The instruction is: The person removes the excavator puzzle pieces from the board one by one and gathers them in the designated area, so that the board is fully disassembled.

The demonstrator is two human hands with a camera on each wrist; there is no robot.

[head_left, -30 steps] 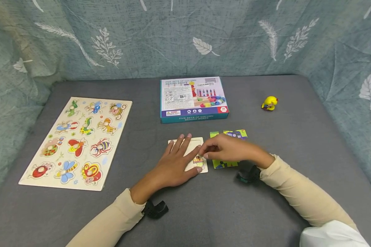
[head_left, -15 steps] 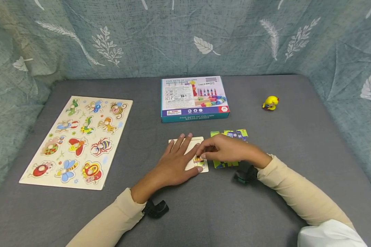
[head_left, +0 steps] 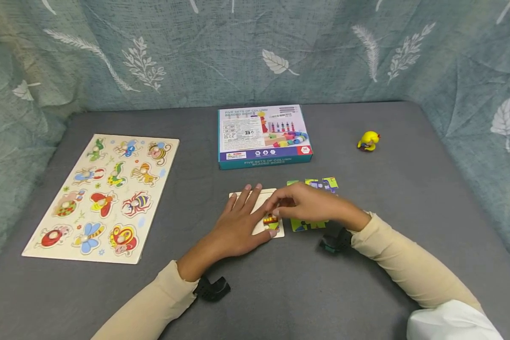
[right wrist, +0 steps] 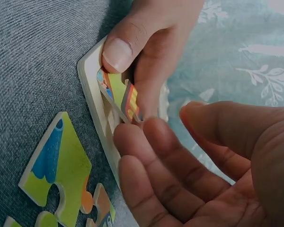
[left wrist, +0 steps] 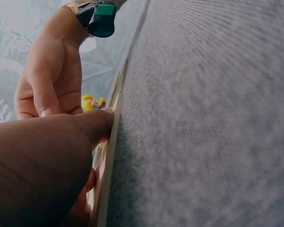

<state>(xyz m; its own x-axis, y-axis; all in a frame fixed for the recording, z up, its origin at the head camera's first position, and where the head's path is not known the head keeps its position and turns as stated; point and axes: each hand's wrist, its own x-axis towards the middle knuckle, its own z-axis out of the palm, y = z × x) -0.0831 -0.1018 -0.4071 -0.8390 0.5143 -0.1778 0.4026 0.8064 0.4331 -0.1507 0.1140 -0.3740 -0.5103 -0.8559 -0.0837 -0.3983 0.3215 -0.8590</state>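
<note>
My left hand [head_left: 234,230] lies spread over a small pale wooden puzzle board [head_left: 279,234], fingers straight. Its thumb [right wrist: 120,52] presses at the board's corner in the right wrist view. Beside that thumb, a colourful jigsaw piece [right wrist: 117,90] sits tilted inside the frame, green with red and yellow. My right hand [head_left: 303,203] reaches over the board's right side with bent fingers. In the right wrist view, its fingertips [right wrist: 156,130] touch the piece's end, while its thumb stands apart. The left fingers cover much of the board.
Loose green and purple jigsaw pieces [head_left: 330,183] lie right of the board, partly under the right hand. Behind stands a beaded-box carton [head_left: 265,137]. A wooden insect peg puzzle [head_left: 110,198] is on the left, and a yellow toy bird [head_left: 369,140] at the back right.
My right hand has shifted slightly left and closer to the left fingers, uncovering more of the red and yellow piece. The left hand stays in place on the board.
</note>
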